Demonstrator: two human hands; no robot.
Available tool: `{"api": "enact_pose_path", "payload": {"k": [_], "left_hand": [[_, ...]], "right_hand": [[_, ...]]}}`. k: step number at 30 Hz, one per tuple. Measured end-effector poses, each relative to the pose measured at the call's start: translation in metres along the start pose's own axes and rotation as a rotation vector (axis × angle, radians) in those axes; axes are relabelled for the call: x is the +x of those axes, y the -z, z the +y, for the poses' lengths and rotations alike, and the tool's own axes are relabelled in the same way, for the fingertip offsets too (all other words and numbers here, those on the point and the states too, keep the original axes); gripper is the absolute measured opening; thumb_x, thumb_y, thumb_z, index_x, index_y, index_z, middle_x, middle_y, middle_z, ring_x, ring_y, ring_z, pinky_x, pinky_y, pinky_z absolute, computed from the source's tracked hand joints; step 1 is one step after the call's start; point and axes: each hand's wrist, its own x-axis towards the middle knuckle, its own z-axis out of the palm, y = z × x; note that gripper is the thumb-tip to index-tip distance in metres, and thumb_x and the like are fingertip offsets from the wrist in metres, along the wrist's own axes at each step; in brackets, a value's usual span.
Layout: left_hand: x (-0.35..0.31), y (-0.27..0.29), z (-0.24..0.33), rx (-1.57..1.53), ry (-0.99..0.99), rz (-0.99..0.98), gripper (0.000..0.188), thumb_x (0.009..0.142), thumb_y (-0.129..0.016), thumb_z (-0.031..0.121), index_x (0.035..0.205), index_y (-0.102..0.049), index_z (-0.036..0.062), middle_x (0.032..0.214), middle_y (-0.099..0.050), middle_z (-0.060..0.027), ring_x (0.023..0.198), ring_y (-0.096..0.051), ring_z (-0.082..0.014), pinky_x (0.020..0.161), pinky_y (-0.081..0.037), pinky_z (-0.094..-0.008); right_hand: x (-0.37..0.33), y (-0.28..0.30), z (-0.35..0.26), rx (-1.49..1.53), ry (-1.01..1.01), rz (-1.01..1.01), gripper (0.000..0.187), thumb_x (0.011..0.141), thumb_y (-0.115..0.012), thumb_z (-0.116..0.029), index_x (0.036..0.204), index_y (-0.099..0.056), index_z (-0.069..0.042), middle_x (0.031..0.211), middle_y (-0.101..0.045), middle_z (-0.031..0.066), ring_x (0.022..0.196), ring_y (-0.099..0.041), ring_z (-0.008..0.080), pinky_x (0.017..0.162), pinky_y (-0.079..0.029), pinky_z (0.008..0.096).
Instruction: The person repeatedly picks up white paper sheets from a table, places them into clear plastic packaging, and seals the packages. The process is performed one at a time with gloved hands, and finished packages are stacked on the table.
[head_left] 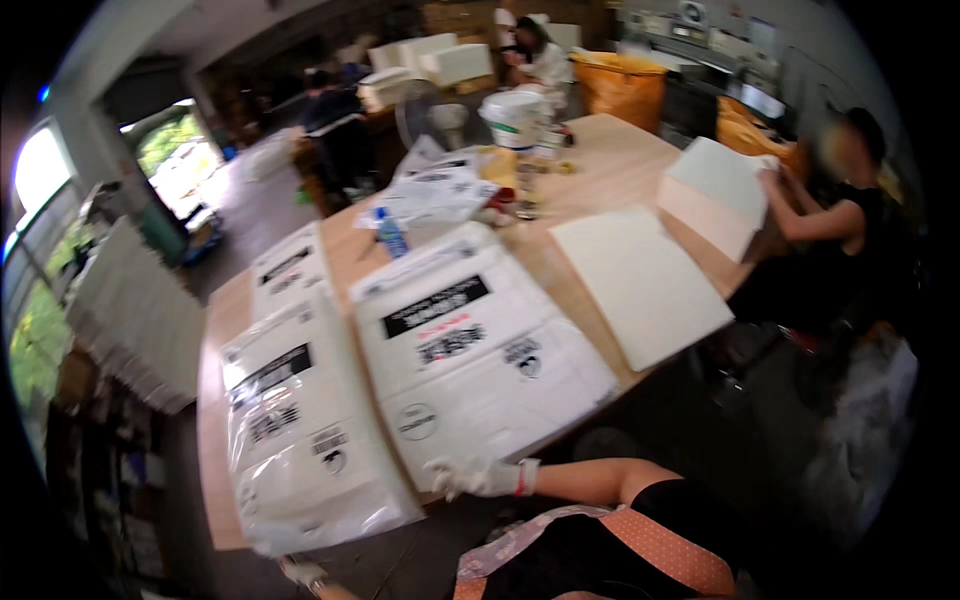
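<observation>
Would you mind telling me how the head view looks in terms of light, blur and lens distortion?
In the head view, daylight blows out the window at far left; the table edges bow toward the dark round rim; the whole frame is softly blurred, so print on the plastic-wrapped packs smears; the gloved right hand at the table's near edge is soft-edged, and the left hand barely shows at the bottom.

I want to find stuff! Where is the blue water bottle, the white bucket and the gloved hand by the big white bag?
blue water bottle (391,234), head view, on its body.
white bucket (512,118), head view, on its side wall.
right hand (478,477), head view, on the back of the white glove.
</observation>
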Motion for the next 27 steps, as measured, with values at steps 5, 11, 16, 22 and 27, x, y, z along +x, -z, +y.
{"api": "enact_pose_path", "payload": {"k": [5,11,16,22,27], "left_hand": [[-0.196,-0.033,-0.109,1.144,0.017,-0.44,0.031,0.083,-0.05,0.02,0.106,-0.057,0.0002,0.094,-0.063,-0.0143,0.078,-0.06,-0.0283,0.068,-0.049,-0.0385],[-0.309,-0.126,-0.126,0.921,0.53,-0.799,0.04,0.076,-0.057,0.026,0.104,-0.054,-0.0028,0.089,-0.065,-0.0147,0.077,-0.063,-0.024,0.064,-0.05,-0.038],[-0.391,-0.224,0.086,0.85,0.065,-1.082,0.026,0.079,-0.054,0.012,0.103,-0.055,0.0019,0.085,-0.063,-0.0105,0.078,-0.063,-0.0218,0.068,-0.05,-0.0338],[-0.516,-0.384,0.204,0.397,-0.408,-1.753,0.018,0.087,-0.055,0.017,0.1,-0.057,0.0056,0.085,-0.06,-0.0085,0.076,-0.058,-0.0161,0.071,-0.047,-0.0285],[-0.602,-0.503,0.252,-0.397,0.987,-1.645,0.032,0.086,-0.054,0.02,0.111,-0.052,0.0003,0.105,-0.058,-0.0099,0.096,-0.056,-0.0203,0.085,-0.046,-0.0339]], "right_hand": [[-0.181,0.177,-0.048,-1.16,-0.19,1.13,0.042,0.08,-0.061,-0.032,0.107,-0.05,0.0,0.098,-0.058,0.0183,0.094,-0.056,0.0337,0.085,-0.045,0.0397],[-0.303,0.262,-0.004,-1.713,-0.487,0.964,0.091,0.07,-0.068,-0.051,0.134,-0.03,0.002,0.13,-0.041,0.0226,0.121,-0.038,0.0372,0.101,-0.033,0.043],[-0.311,0.288,-0.031,-1.429,-0.496,0.984,0.07,0.075,-0.064,-0.05,0.125,-0.044,-0.005,0.094,-0.062,0.0186,0.086,-0.06,0.0358,0.074,-0.049,0.0441],[-0.319,0.328,-0.057,-1.45,-0.258,1.247,0.023,0.085,-0.053,-0.035,0.09,-0.058,-0.012,0.074,-0.061,0.0171,0.062,-0.058,0.0379,0.055,-0.046,0.047],[-0.318,0.209,-0.123,-1.705,0.034,0.917,0.013,0.079,-0.052,-0.019,0.082,-0.059,-0.009,0.071,-0.057,0.0147,0.066,-0.058,0.0313,0.057,-0.045,0.0442]]}}
